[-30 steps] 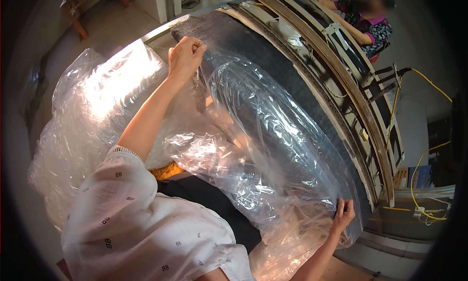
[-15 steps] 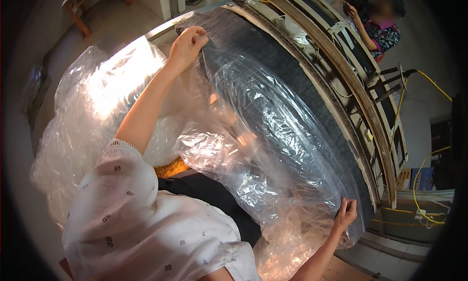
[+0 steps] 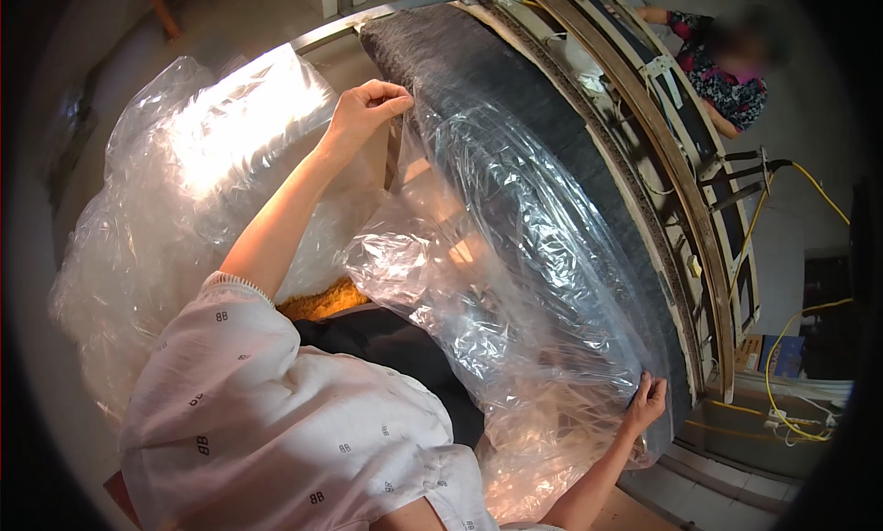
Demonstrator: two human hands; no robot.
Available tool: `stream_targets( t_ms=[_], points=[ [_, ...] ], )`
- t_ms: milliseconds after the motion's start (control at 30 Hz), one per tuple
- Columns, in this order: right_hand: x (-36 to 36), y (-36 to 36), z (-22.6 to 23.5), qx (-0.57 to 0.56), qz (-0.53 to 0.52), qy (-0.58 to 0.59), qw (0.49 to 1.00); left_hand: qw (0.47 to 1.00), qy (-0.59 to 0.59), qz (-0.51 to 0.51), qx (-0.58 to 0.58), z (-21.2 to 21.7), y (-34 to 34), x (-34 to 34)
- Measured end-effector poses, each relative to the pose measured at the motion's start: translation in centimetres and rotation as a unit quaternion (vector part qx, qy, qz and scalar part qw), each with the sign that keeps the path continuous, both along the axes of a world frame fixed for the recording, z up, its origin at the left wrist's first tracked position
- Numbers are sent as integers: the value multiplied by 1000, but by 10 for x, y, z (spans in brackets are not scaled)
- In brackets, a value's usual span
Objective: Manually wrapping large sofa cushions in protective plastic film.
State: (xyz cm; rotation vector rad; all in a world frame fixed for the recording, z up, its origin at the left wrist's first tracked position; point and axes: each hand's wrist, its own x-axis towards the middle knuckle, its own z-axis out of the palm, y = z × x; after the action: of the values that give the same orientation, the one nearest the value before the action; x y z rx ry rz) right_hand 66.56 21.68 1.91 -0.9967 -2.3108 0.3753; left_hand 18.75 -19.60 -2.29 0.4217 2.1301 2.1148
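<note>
A large sheet of clear plastic film stretches between my hands, creased and shiny. My left hand pinches its far left corner, fingers pressed together. At the lower right, my right hand grips the near right edge of the same film. The film overlaps a dark grey padded surface that runs along a long machine frame, and its loose part hangs down in folds toward my lap.
More bunched clear plastic lies to my left, glaring in bright light. Beyond the dark surface runs a machine with wooden rails and a metal lever. A yellow cable hangs at right. Another person works on the far side.
My left hand has shifted slightly right and nearer, still pinching the film's corner. My right hand has hardly moved. The other person has an arm lowered now.
</note>
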Motion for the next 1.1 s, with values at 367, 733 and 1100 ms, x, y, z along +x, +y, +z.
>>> stream_targets(
  t_ms=[367, 733, 1100],
  points=[
    [-14, -15, 10, -10, 16, -21, 1000, 921, 244, 150, -264, 21, 38, -39],
    [1, -13, 15, -174, 78, 85, 978, 914, 226, 68, -330, 33, 43, -53],
    [31, -111, 33, -500, 230, -229, 803, 719, 367, 150, -571, -12, 46, -223]
  ],
)
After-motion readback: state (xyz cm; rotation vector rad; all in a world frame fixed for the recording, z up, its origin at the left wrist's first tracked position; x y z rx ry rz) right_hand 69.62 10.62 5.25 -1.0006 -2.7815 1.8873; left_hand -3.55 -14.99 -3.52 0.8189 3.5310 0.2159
